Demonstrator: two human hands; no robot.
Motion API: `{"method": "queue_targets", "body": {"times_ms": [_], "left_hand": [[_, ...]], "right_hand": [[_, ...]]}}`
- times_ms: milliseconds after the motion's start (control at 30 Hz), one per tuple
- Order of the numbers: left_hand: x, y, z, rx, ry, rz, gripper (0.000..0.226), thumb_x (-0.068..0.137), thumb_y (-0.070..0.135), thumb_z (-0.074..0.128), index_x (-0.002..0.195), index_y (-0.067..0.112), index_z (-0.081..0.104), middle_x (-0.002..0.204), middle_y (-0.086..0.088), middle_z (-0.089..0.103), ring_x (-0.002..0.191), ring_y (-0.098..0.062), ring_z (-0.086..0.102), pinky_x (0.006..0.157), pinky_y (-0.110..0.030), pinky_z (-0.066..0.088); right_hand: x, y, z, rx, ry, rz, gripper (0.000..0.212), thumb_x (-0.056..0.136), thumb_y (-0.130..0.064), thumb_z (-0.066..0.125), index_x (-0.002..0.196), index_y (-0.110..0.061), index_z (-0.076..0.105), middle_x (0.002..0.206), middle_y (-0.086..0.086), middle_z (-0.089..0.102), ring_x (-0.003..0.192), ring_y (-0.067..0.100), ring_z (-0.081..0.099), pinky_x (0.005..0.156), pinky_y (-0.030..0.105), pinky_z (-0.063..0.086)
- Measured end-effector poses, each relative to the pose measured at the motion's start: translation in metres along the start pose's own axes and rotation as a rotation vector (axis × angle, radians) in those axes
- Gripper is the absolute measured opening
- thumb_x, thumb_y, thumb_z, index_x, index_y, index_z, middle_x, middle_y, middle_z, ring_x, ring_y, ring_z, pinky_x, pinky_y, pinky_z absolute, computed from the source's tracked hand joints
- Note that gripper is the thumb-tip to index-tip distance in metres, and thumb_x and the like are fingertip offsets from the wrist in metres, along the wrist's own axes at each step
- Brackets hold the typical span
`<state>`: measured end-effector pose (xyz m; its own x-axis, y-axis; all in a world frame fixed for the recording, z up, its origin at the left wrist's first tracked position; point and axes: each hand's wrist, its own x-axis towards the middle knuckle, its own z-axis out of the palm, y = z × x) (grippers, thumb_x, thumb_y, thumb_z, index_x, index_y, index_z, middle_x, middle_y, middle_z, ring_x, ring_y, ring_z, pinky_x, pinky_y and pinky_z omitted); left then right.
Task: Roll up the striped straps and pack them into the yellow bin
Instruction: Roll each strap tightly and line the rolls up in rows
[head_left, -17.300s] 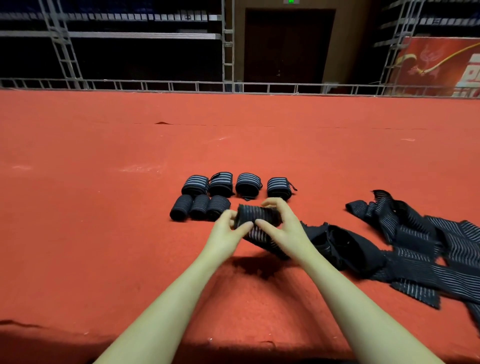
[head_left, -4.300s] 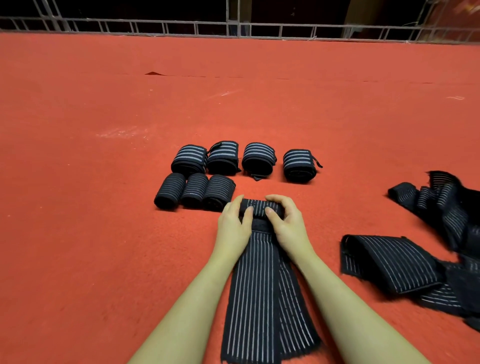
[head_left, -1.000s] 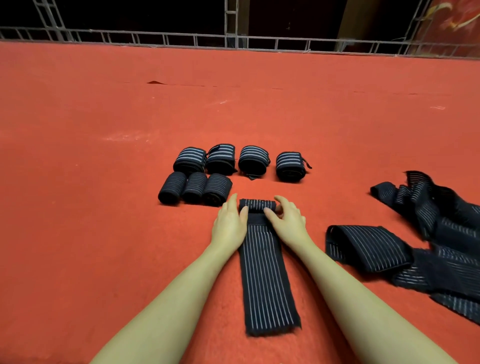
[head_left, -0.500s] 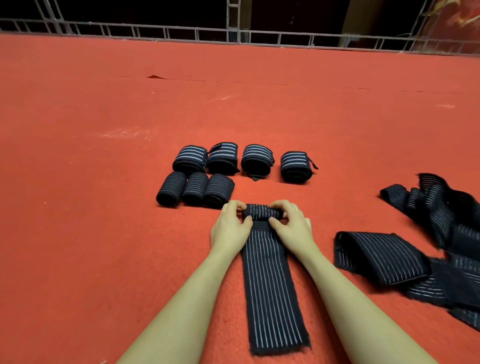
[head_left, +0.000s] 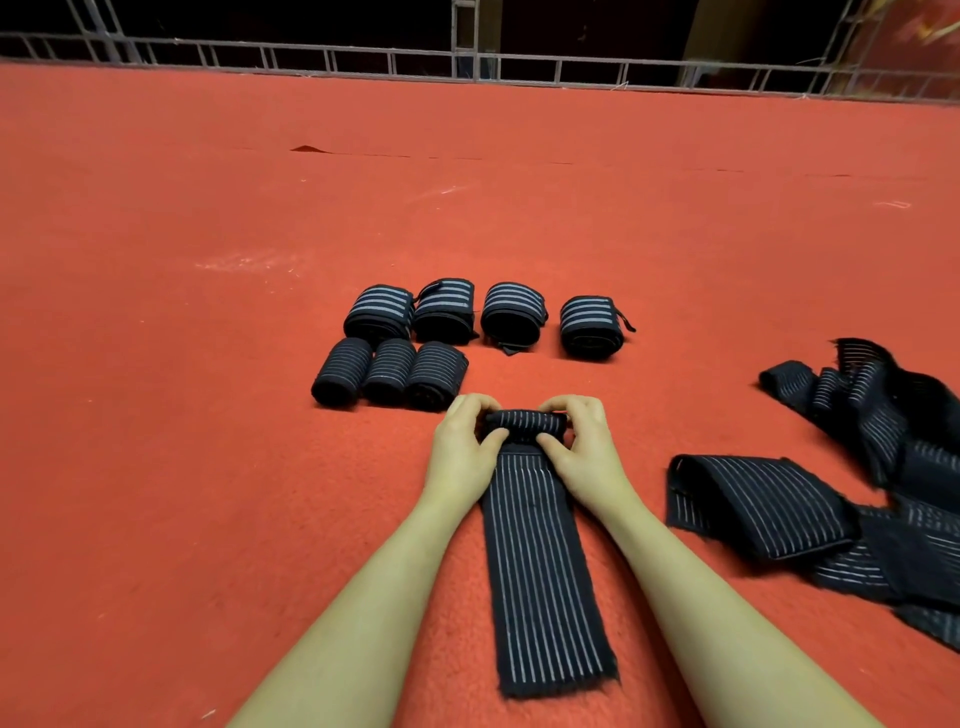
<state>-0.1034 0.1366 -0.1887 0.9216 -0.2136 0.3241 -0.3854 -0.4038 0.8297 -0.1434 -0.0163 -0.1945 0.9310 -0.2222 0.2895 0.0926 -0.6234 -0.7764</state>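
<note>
Though spread wide across the view, red carpet (head_left: 208, 467) only carries the work; no yellow bin anywhere in sight. Loose straps (head_left: 857, 467) heaped at the right, unrolled, one folded over just beside the right forearm. Seven finished rolls (head_left: 447, 338) in two rows ahead of the hands, four behind and three in front, the front three touching one another. Centre, between the forearms: strap (head_left: 540, 561) lying flat on the carpet, its far end already wound into a small roll (head_left: 524, 422), its near end frayed and free. Left hand (head_left: 462, 457) and right hand (head_left: 587, 457) at either end of that roll, fingers (head_left: 470, 405) curled over its top, thumbs tucked against its near side, both pinching it. Judged light, soft and limp, likely stretchy and rough enough to grip itself; apt to slacken or skew if let go. Best held at the roll's two ends, keeping even tension and edges aligned while winding toward the body.
</note>
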Motion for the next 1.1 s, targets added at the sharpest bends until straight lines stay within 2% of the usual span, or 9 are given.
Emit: {"method": "queue_targets", "body": {"times_ms": [100,200,333,400,467,567,800,933,1100], "left_hand": [[-0.006,0.003,-0.003,-0.009,0.013,0.015,0.023,0.074,-0.003,0.064,0.085,0.016,0.057,0.089,0.007,0.056,0.087,-0.006,0.055,0.078,-0.008,0.039],[-0.011,0.005,-0.007,-0.029,-0.009,-0.008,0.019,0.072,-0.002,0.063,0.077,0.015,0.055,0.086,0.003,0.055,0.082,-0.007,0.054,0.074,-0.011,0.039],[-0.02,0.006,-0.007,0.016,-0.031,-0.013,0.016,0.082,0.009,0.065,0.074,0.016,0.053,0.091,0.001,0.048,0.083,-0.011,0.051,0.076,-0.019,0.041],[-0.025,0.007,-0.005,0.078,-0.045,-0.034,0.016,0.085,0.015,0.064,0.098,0.014,0.054,0.103,0.0,0.048,0.095,-0.013,0.05,0.087,-0.025,0.043],[-0.029,0.006,-0.003,0.181,-0.108,-0.067,0.036,0.09,0.021,0.059,0.124,0.012,0.05,0.119,-0.001,0.05,0.112,-0.018,0.044,0.099,-0.03,0.037],[-0.035,0.008,-0.007,0.192,-0.139,-0.029,0.033,0.089,0.019,0.059,0.121,0.016,0.054,0.118,0.004,0.054,0.112,-0.017,0.042,0.098,-0.03,0.036],[-0.053,0.015,-0.018,-0.002,-0.166,0.051,0.032,0.07,-0.001,0.063,0.087,0.024,0.052,0.096,0.005,0.053,0.091,-0.011,0.053,0.081,-0.02,0.041],[-0.065,0.015,-0.02,0.012,-0.203,0.07,0.025,0.079,0.012,0.064,0.075,0.033,0.049,0.099,0.005,0.06,0.099,-0.012,0.054,0.088,-0.026,0.041],[-0.076,0.016,-0.019,0.025,-0.207,0.001,0.02,0.084,0.018,0.062,0.096,0.024,0.046,0.105,0.003,0.057,0.102,-0.016,0.053,0.09,-0.033,0.044]], "right_hand": [[-0.006,-0.005,-0.002,0.031,-0.027,-0.009,0.033,0.078,0.002,0.061,0.095,-0.025,0.052,0.099,-0.003,0.058,0.096,0.013,0.054,0.088,0.03,0.041],[-0.014,-0.013,-0.006,0.104,-0.005,-0.037,0.024,0.074,-0.002,0.058,0.087,-0.021,0.056,0.092,-0.002,0.061,0.093,0.013,0.056,0.084,0.023,0.041],[-0.026,-0.014,-0.005,0.097,0.007,0.004,0.026,0.087,-0.009,0.058,0.076,-0.032,0.054,0.093,-0.01,0.063,0.102,0.015,0.058,0.096,0.039,0.041],[-0.031,-0.015,-0.004,0.026,-0.005,-0.002,0.02,0.088,-0.012,0.058,0.092,-0.03,0.053,0.099,-0.011,0.061,0.104,0.015,0.057,0.1,0.044,0.037],[-0.033,-0.014,-0.003,-0.057,-0.028,0.035,0.027,0.089,-0.014,0.057,0.114,-0.024,0.052,0.113,-0.008,0.059,0.113,0.017,0.052,0.103,0.036,0.029],[-0.035,-0.016,-0.003,-0.228,-0.055,0.072,0.043,0.09,-0.026,0.05,0.133,-0.019,0.048,0.129,-0.003,0.054,0.123,0.019,0.042,0.097,0.027,0.018],[-0.054,-0.022,-0.015,-0.036,-0.065,-0.019,0.026,0.07,-0.017,0.056,0.094,-0.028,0.05,0.095,-0.014,0.06,0.1,0.012,0.055,0.098,0.039,0.031],[-0.065,-0.027,-0.015,-0.01,-0.04,0.012,0.004,0.086,-0.021,0.054,0.089,-0.023,0.057,0.092,-0.014,0.064,0.1,0.012,0.056,0.1,0.037,0.028],[-0.079,-0.031,-0.017,-0.025,-0.026,0.013,0.016,0.09,-0.013,0.055,0.093,-0.028,0.054,0.097,-0.014,0.062,0.103,0.011,0.054,0.095,0.034,0.026]]}}
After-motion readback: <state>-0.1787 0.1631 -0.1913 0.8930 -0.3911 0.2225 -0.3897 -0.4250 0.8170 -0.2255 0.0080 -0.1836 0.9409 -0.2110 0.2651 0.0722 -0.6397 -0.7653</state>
